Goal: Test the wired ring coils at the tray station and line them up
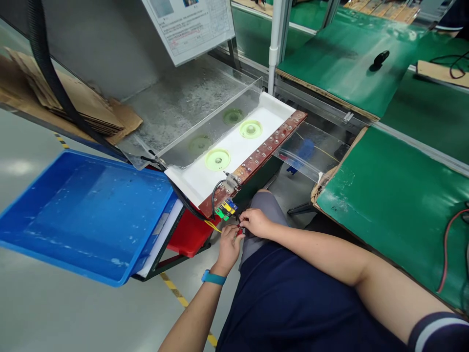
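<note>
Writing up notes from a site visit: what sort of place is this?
Probably a factory electronics assembly line: green bench mats, a blue plastic tray and a printed sheet posted above the bench.

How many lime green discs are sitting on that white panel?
2. The nearer lime green disc sits toward the wired end of the white panel, the other farther along. Two fainter discs in the clear acrylic sheet look like reflections.
</note>
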{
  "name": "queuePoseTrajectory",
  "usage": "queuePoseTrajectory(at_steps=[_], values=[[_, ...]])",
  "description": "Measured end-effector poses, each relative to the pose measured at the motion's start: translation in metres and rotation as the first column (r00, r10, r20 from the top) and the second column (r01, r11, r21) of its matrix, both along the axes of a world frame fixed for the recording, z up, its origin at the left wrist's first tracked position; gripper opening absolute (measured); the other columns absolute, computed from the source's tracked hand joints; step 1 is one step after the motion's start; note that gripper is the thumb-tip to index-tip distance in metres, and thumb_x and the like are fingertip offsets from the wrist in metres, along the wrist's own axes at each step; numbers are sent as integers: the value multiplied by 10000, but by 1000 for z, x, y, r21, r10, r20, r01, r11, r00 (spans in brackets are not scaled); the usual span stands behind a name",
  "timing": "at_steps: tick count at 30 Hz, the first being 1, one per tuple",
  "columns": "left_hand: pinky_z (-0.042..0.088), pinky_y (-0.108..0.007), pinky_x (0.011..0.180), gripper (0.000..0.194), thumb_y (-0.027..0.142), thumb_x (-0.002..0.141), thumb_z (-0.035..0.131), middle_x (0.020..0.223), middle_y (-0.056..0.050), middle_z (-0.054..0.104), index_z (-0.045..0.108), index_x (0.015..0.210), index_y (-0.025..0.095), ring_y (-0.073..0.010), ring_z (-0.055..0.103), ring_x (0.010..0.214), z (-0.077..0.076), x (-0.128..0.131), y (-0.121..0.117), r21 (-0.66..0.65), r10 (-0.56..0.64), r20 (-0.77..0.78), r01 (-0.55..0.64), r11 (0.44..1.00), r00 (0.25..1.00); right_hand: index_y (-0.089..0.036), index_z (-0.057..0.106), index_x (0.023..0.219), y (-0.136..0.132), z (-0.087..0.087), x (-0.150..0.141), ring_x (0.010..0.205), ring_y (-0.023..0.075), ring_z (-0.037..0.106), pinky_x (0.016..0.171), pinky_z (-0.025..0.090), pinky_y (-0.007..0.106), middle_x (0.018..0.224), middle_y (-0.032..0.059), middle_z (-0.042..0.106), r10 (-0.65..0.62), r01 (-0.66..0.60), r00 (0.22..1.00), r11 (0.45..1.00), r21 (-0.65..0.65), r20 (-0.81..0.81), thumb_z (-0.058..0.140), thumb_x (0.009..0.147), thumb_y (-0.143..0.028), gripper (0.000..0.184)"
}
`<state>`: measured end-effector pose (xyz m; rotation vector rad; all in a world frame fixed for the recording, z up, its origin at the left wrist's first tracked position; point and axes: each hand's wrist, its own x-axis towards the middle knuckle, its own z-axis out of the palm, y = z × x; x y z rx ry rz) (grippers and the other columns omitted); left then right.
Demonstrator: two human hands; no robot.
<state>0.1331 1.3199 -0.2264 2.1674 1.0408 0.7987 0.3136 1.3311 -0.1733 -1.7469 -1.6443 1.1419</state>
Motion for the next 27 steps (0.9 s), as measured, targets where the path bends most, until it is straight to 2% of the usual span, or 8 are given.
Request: queuePoseTrajectory(at_steps=[13, 19, 22, 24, 27], values=[[488, -444, 915, 215, 369, 963, 547, 972, -102, 657, 645, 958, 178, -269, 590, 1006, 0, 3, 0, 30, 24, 24, -25, 999, 999, -151, 694, 745, -1, -4, -4, 775, 127, 548, 732, 376, 231, 771, 7, 623, -20, 20, 1000, 1000, -23, 7, 743, 805, -85, 102], [500, -421, 916, 176, 335, 970, 557, 980, -85, 654, 648, 975, 184, -247, 593, 1001, 5, 4, 1, 44, 9, 23, -10, 999, 1000, -161, 719, 821, -2, 4, -1, 797, 124, 588, 738, 398, 218, 826, 12, 671, -2, 5, 999, 998, -70, 37, 716, 829, -119, 42], [493, -433, 939, 152, 314, 949, 605, 1059, -105, 644, 671, 986, 182, -259, 575, 1063, 7, -1, 0, 65, 23, 12, -23, 998, 1000, -169, 734, 850, -8, 6, 7, 788, 133, 625, 725, 413, 219, 843, 16, 711, 23, -14, 998, 991, -132, 62, 654, 847, -107, 101], [480, -461, 969, 135, 297, 929, 641, 1148, -133, 623, 694, 966, 179, -285, 554, 1138, 8, -3, -1, 107, 51, -10, -49, 993, 999, -158, 737, 805, -13, 3, 12, 810, 170, 647, 725, 418, 242, 844, 51, 726, 29, -9, 994, 982, -187, 104, 637, 828, -88, 124], [457, -507, 1023, 112, 271, 913, 663, 1266, -159, 585, 716, 943, 177, -316, 526, 1227, 8, -4, -2, 194, 81, -44, -70, 978, 996, -139, 740, 803, -14, -5, 14, 885, 236, 655, 730, 420, 272, 879, 109, 729, 41, -7, 990, 969, -245, 135, 719, 785, -147, 29]])
